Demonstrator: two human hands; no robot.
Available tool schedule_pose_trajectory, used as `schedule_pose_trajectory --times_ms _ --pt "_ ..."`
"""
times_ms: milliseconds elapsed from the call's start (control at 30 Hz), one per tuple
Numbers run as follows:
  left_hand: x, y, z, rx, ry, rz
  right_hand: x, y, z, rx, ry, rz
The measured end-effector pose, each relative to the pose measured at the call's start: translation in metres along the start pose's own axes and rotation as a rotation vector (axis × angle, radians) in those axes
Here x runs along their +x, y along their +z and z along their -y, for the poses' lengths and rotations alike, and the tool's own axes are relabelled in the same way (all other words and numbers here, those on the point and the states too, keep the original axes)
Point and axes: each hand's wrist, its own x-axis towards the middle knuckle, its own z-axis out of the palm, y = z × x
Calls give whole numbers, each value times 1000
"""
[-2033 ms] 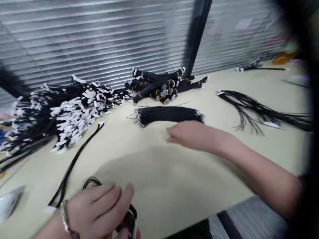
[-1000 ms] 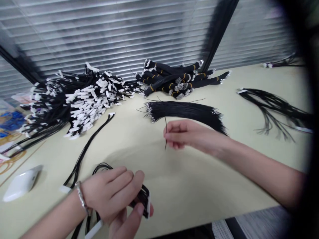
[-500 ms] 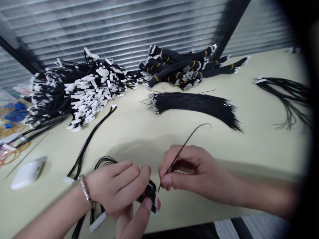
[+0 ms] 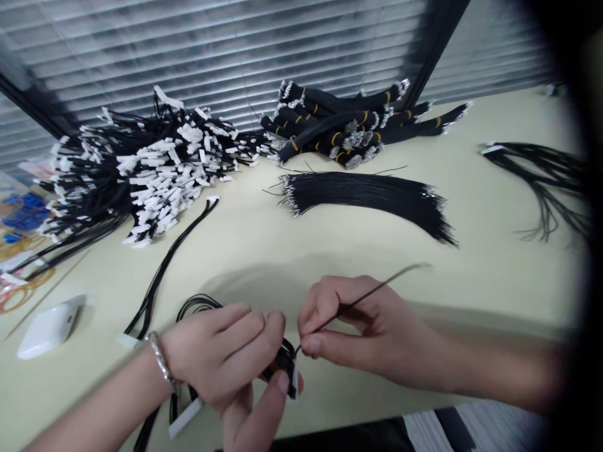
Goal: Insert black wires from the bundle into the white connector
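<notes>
Two bare hands met low over the pale yellow-green table (image 4: pixel 264 251), seen from the single head-worn view. The left hand (image 4: pixel 226 358), a silver bracelet (image 4: pixel 160 370) at its wrist, was closed around a small white connector housing (image 4: pixel 294 380) with a loop of black leads (image 4: pixel 198 307) trailing from it; thumb below and fingers on top seemed to brace the housing with its open face turned toward the other hand. The right hand (image 4: pixel 358 326) pinched one thin black wire (image 4: pixel 362 295) between thumb and forefinger very near its tip, which touched the housing, a grip that short probably being what keeps so limp a wire aimed. The rest of the wire rose free over the knuckles, and its far end was blurred.

Beyond the housing, mid-table, lay a loose fan of cut black wires with bare metal ends (image 4: pixel 367 194), within easy reach of the right hand. Behind that fan, against the grey window blinds (image 4: pixel 211 56), were black wire bundles tied with yellow bands (image 4: pixel 358 122). Left of them sprawled a large heap of black harnesses with white connectors (image 4: pixel 136 169). Left of the housing sat a white rounded plastic object (image 4: pixel 44 326), too soft in outline to name.

The housing's slots were hidden by the fingers, so I could not tell whether the tip had entered. A dark blur cut off the right edge.
</notes>
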Motion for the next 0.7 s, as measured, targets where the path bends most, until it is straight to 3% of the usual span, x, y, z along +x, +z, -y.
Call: schedule_pose_trajectory --times_ms 367,600,700 --pt "-2 -1 -2 -29 -39 34 1 -6 1 -121 -61 4" --pt "-5 3 -1 12 26 -34 0 -5 1 -76 -71 16" --pt "-2 2 -1 -9 -8 2 0 -5 0 -87 -77 27"
